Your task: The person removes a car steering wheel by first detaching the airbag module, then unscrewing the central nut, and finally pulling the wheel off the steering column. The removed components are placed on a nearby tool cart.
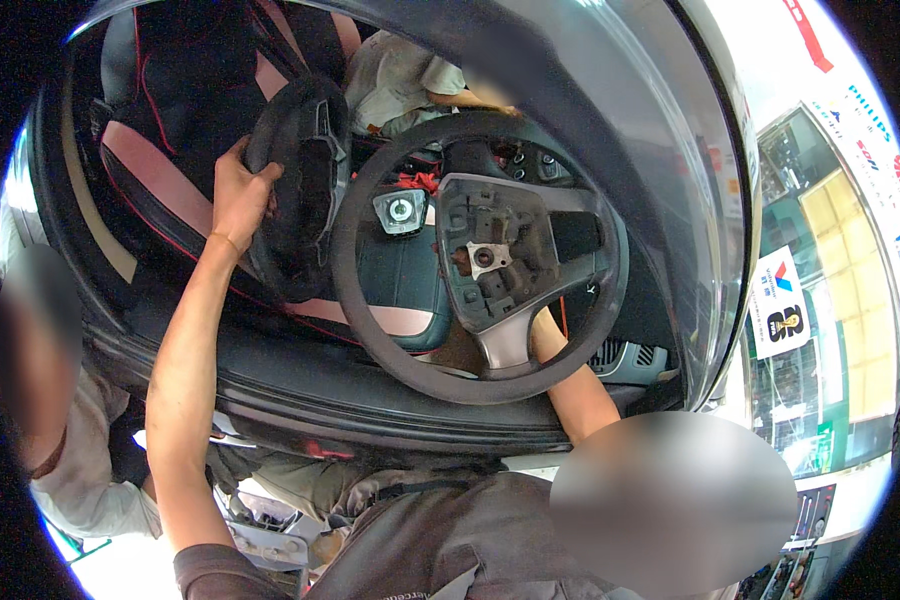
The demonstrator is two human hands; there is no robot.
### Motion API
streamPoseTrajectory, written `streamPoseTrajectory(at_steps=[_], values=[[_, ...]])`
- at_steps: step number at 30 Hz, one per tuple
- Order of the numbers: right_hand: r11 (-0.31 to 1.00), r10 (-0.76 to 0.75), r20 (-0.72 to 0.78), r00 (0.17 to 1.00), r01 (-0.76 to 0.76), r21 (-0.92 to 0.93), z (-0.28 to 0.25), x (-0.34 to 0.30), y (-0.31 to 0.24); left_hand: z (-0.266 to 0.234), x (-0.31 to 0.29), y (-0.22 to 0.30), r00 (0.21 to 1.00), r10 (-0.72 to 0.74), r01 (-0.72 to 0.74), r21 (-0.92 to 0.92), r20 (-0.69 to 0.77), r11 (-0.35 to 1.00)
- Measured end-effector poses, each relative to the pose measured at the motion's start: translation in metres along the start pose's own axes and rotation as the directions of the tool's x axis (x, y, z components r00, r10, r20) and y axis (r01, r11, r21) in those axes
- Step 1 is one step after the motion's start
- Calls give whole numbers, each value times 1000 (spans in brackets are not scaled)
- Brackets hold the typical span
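Note:
My left hand (242,200) grips the rim of a loose black steering wheel (305,190), tilted nearly edge-on above the driver's seat. Thumb and fingers wrap its left side. A second steering wheel (348,250) stands to its right, facing me. Its centre pad is off, baring a hub plate (488,258) and dark plastic frame. My right forearm (575,395) passes behind this wheel's lower rim, and my right hand is mostly hidden behind the lower spoke. Between the wheels is a squarish pad with a round emblem (400,210), near something red (420,182).
Black and pink seats (150,175) with red piping fill the cabin. The door sill (390,425) crosses in front of me. Someone in light clothes (395,80) sits on the far side. Another person (85,450) is at my left. An air vent (625,358) lies right of the wheel.

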State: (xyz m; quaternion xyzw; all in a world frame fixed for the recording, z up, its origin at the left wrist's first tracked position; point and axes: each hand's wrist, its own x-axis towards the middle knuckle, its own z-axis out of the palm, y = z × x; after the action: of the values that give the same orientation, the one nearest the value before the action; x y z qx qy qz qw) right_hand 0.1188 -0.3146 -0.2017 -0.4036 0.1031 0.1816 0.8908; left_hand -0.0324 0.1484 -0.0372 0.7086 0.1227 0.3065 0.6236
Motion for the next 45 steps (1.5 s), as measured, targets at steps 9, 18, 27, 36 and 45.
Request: streamPoseTrajectory(at_steps=[9,18,27,36,45], values=[[1000,-7,-5,1000,7,-1,4,-4,0,-2,2,6,996,-90,90,-41,7,995],[1000,-2,17,1000,2,-2,3,-7,-5,-5,6,-3,991,-136,137,-47,10,989],[1000,-8,64,998,7,8,-4,-9,-7,-8,6,-8,987,-160,157,-102,-20,982],[959,84,-102,991,-108,-262,47,-35,-8,-8,2,5,980,-195,193,-65,-33,979],[778,-277,-274,921,48,-626,21,23,17,-8,6,5,993,-116,111,-126,-32,986]])
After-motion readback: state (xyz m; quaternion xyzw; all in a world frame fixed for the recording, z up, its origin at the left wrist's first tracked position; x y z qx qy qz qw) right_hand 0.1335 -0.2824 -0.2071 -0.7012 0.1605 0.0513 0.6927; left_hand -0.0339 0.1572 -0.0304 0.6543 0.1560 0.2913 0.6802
